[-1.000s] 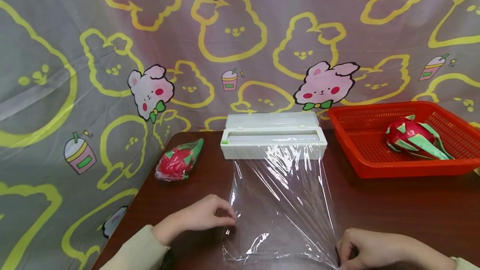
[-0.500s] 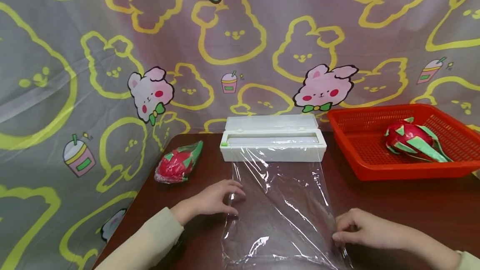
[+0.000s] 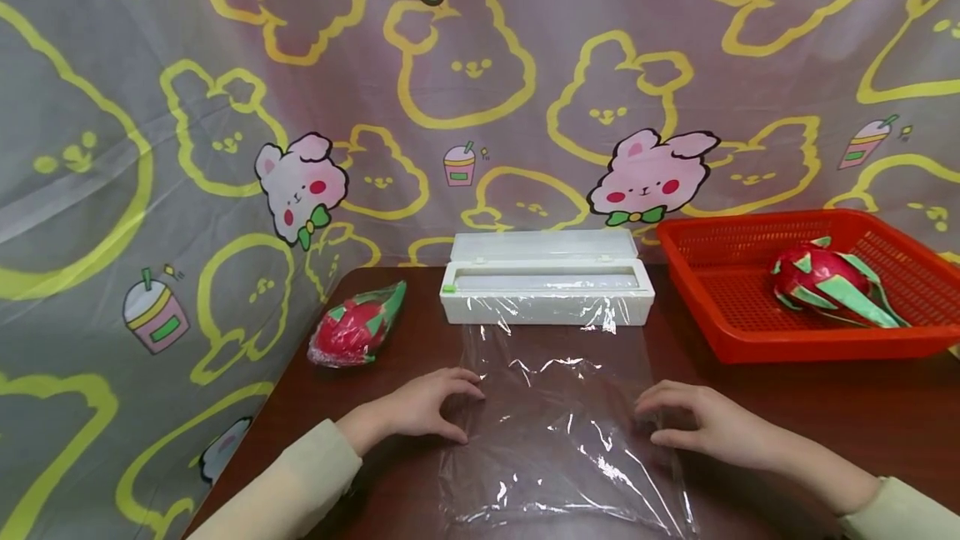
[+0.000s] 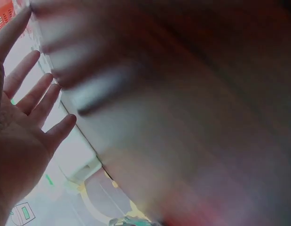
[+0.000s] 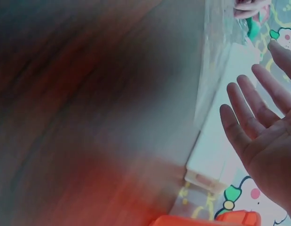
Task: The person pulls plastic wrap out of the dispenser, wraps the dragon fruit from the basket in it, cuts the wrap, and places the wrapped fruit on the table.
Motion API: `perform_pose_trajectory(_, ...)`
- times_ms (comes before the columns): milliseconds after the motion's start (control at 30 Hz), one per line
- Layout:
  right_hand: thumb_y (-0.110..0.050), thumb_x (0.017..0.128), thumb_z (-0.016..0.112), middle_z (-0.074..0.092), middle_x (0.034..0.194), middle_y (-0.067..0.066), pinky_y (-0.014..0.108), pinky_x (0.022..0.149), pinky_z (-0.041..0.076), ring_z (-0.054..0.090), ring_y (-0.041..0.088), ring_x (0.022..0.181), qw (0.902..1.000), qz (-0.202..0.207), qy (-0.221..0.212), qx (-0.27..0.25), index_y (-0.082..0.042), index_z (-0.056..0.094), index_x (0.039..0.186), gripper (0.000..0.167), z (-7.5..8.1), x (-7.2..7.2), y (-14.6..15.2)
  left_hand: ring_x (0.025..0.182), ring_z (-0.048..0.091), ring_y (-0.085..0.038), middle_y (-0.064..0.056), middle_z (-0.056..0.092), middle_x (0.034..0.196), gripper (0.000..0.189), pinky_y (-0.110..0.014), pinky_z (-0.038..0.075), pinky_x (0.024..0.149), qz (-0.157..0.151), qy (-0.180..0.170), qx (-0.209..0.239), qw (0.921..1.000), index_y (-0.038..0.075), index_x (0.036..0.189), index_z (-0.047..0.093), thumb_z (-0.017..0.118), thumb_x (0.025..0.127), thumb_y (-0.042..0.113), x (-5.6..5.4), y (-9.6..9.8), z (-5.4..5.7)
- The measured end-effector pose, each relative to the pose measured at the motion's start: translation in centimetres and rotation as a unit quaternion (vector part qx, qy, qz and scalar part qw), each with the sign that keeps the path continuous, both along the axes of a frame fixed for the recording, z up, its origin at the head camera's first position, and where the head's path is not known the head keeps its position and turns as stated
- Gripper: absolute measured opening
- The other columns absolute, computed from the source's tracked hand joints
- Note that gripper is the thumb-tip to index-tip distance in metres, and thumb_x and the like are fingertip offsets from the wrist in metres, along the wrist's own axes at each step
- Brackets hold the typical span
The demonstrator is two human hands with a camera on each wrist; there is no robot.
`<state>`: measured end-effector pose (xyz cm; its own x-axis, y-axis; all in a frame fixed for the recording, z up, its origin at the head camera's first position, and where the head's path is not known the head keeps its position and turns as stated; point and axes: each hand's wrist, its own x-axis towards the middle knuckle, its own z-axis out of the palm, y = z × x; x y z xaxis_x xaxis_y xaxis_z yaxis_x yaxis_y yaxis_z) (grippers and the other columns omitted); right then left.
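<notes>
A sheet of clear plastic wrap (image 3: 555,440) lies over the brown table, drawn out from a white wrap dispenser box (image 3: 547,309) whose lid stands raised. My left hand (image 3: 420,407) is at the sheet's left edge, thumb and fingers spread apart. At the opposite edge my right hand (image 3: 705,423) hovers with its fingers loosely bent and apart from the thumb. Neither hand grips anything. In the left wrist view the left hand (image 4: 27,108) shows its palm and spread fingers; the right hand (image 5: 267,113) looks similarly relaxed in the right wrist view.
A dragon fruit (image 3: 356,327) wrapped in clear film lies on the left of the table. At the back right stands a red plastic basket (image 3: 720,340) with another dragon fruit (image 3: 821,277) inside. A patterned curtain (image 3: 525,65) hangs behind the table (image 3: 810,407).
My right hand has let go of the wrap's near right corner and moved up and left along its edge. The left hand has opened and shifted slightly forward. The wrap has slackened onto the table.
</notes>
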<state>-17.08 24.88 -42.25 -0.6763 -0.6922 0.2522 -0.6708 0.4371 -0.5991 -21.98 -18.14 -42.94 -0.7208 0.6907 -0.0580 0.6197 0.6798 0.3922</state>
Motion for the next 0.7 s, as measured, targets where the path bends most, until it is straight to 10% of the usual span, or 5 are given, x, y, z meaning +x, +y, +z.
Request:
perform_pose_trajectory(400,-0.026,0.088,0.073,0.063,0.119,0.000,0.030,0.081,0.054,0.060,0.017,0.104,0.9966,-0.069,-0.039,0.022,-0.019,0.064,0.122,0.036,3.5,-0.4,1.7,0.131,0.043,-0.023,-0.001,0.050,0.139,0.058,-0.043,0.039,0.104,0.011,0.010,-0.014,0.9998,0.018,0.125,0.065,0.082,0.075,0.043,0.4,-0.1,0.3)
perform_pose_trajectory(700,-0.030,0.081,0.079,0.064,0.114,-0.006,0.030,0.077,0.054,0.058,0.004,0.096,0.9882,-0.140,0.046,0.039,-0.024,0.064,0.121,0.043,7.2,-0.8,3.4,0.131,0.042,-0.023,0.000,0.049,0.140,0.059,-0.045,0.038,0.104,0.020,-0.002,-0.017,0.9997,0.019,0.126,0.064,0.082,0.075,0.044,0.3,-0.2,0.3)
